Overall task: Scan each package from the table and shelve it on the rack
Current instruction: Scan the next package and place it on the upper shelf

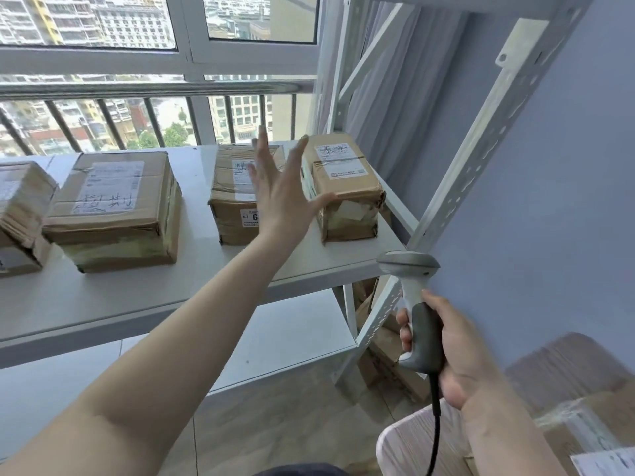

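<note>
My left hand [281,190] is stretched out over the white rack shelf [192,290], fingers spread and straight, holding nothing. Its thumb lies against the side of the rightmost cardboard package [347,197], and its palm hides part of a second package [233,197]. A larger labelled box [113,207] and another box [20,214] at the left edge sit on the same shelf. My right hand [460,352] grips the grey handle of a corded barcode scanner [417,304], its head pointing left, just off the shelf's right corner.
The rack's perforated white upright [481,156] runs diagonally at right, with a lower shelf [292,341] beneath. More cardboard boxes [385,355] stand on the floor behind the rack. A wooden table [563,365] with a wrapped package [591,427] is at bottom right. Window railing runs behind.
</note>
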Action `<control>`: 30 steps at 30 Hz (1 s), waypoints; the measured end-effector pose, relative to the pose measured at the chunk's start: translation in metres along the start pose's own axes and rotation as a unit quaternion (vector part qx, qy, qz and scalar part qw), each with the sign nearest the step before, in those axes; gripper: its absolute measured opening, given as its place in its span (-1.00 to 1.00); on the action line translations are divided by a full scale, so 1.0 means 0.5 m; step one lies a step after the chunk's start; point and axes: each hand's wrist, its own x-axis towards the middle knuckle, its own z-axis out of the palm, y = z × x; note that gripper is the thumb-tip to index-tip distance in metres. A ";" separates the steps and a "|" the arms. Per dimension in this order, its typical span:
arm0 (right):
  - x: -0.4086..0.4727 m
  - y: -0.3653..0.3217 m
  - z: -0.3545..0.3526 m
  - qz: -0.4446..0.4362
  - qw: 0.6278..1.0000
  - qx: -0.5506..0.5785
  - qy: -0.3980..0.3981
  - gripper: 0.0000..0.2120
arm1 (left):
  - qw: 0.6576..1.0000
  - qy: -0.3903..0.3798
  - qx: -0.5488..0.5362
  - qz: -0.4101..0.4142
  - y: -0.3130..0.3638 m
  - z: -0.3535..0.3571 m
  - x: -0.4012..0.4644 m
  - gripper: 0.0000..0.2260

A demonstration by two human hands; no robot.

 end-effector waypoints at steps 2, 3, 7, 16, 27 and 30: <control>-0.001 0.004 0.010 0.005 1.000 -0.002 -0.006 -0.69 | 0.995 0.010 0.074 -0.063 -0.064 -0.050 0.016 -0.24; -0.001 0.007 0.017 0.009 1.000 -0.004 -0.009 -0.68 | 0.990 -0.018 0.098 -0.100 -0.096 -0.069 0.023 -0.26; 0.002 0.024 0.042 0.017 0.999 -0.034 -0.033 -0.58 | 0.977 -0.125 0.079 -0.154 -0.167 -0.086 0.019 -0.28; 0.002 0.039 0.094 0.011 0.997 -0.052 -0.053 -0.68 | 0.980 -0.092 0.097 -0.150 -0.146 -0.077 -0.014 -0.31; 0.005 0.049 0.106 0.000 0.997 -0.048 -0.058 -0.69 | 0.962 -0.060 0.227 -0.136 -0.280 -0.305 -0.034 -0.18; 0.000 0.055 0.115 0.001 0.997 -0.044 -0.060 -0.71 | 0.954 -0.118 0.231 -0.148 -0.330 -0.320 -0.044 -0.26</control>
